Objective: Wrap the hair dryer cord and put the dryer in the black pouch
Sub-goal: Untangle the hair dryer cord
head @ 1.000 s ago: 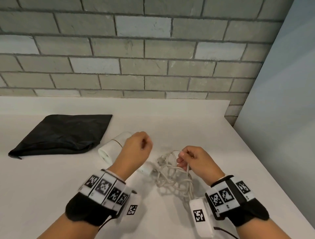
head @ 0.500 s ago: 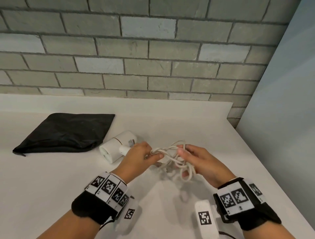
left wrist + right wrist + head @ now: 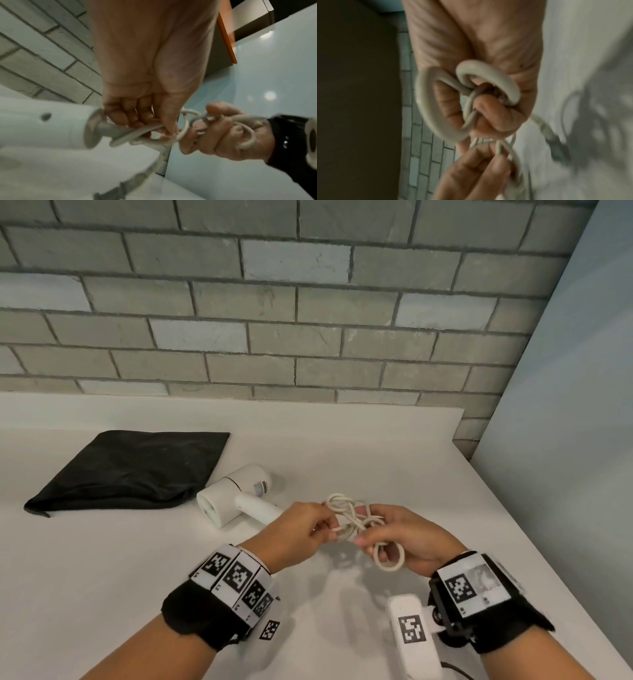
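Observation:
The white hair dryer lies on its side on the white counter, handle pointing right. Its cream cord is bunched into loops, lifted off the counter between both hands. My left hand pinches the cord close to the handle end. My right hand grips several loops, two of them hanging below its palm. The black pouch lies flat at the back left, just behind the dryer.
A grey brick wall runs along the back of the counter. A pale blue panel stands along the right side, where the counter edge slopes toward me.
The cord lay in a loose heap on the counter; both hands gathered it and lifted it into a tighter bundle. My left hand moved off the dryer handle onto the cord.

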### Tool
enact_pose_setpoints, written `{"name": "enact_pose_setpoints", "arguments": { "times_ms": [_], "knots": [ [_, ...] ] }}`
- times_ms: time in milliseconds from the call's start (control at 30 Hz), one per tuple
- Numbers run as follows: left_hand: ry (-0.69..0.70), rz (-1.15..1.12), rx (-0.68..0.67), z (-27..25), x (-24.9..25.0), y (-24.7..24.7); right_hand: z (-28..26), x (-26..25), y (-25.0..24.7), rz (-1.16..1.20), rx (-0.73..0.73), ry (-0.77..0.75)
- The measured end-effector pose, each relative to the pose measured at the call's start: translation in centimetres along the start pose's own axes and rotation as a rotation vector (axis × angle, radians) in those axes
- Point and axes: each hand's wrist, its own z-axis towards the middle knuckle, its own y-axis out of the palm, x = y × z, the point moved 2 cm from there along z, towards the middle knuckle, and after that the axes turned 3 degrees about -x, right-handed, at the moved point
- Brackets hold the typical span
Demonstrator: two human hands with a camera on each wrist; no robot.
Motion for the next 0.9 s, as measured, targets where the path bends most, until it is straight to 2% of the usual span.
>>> {"name": "enact_pose_setpoints", "arguments": {
  "times_ms": [67, 133, 267, 300, 367, 400, 433, 467, 500, 533, 600, 700, 800, 833, 900],
  "knots": [
    [0.007, -0.049, -0.064, -0.2, -0.6, -0.4, 0.1, 0.1, -1.3, -0.196, 0.181, -0.004],
    [-0.016, -0.374, -0.094, -0.6, -1.2, -1.2, 0.1, 0.4, -2.4, -0.338, 0.305, 0.011],
    [0.019, -0.973, -0.052, -1.4, -2.0, -2.2, 0.8, 1.7, -3.3, -0.202, 0.308, 0.083],
    [0.029, -1.088, -0.044, -1.5, -1.9, -2.3, 1.1, 1.9, -3.3, -0.231, 0.317, 0.107],
    [0.048, -1.22, -0.019, -1.5, -1.7, -2.4, 1.5, 2.1, -3.3, -0.593, 0.39, 0.064],
    [0.058, -1.229, 0.002, -1.4, -1.6, -2.5, 1.5, 1.8, -3.0, -0.787, 0.434, -0.058],
    [0.061, -1.235, 0.022, -1.3, -1.4, -2.6, 1.3, 1.3, -2.3, -0.898, 0.451, -0.246],
    [0.065, -1.233, 0.04, -1.2, -1.1, -2.8, 0.9, 0.7, -1.5, -0.923, 0.412, -0.425],
    [0.066, -1.221, 0.05, -1.1, -0.8, -3.1, 0.7, 0.3, -0.6, -0.908, 0.337, -0.533],
    [0.072, -1.187, 0.058, -1.0, -0.6, -3.2, 0.6, 0.0, 0.2, -0.879, 0.252, -0.571],
    [0.087, -1.119, 0.046, -1.0, 0.1, -3.4, 0.8, -0.2, 1.1, -0.786, 0.161, -0.545],
    [0.098, -1.047, -0.017, -1.0, 1.1, -3.2, 1.2, -0.1, 1.5, -0.664, 0.19, -0.552],
    [0.135, -1.103, 0.017, -0.9, 1.3, -3.3, 1.4, 0.0, 1.1, -0.601, 0.253, -0.526],
    [0.155, -1.151, 0.053, -0.8, 1.4, -3.5, 1.6, 0.3, 0.7, -0.61, 0.264, -0.48],
    [0.178, -1.282, 0.121, -0.6, 1.3, -4.1, 2.2, 1.5, 0.4, -0.844, 0.197, -0.344]
  ]
}}
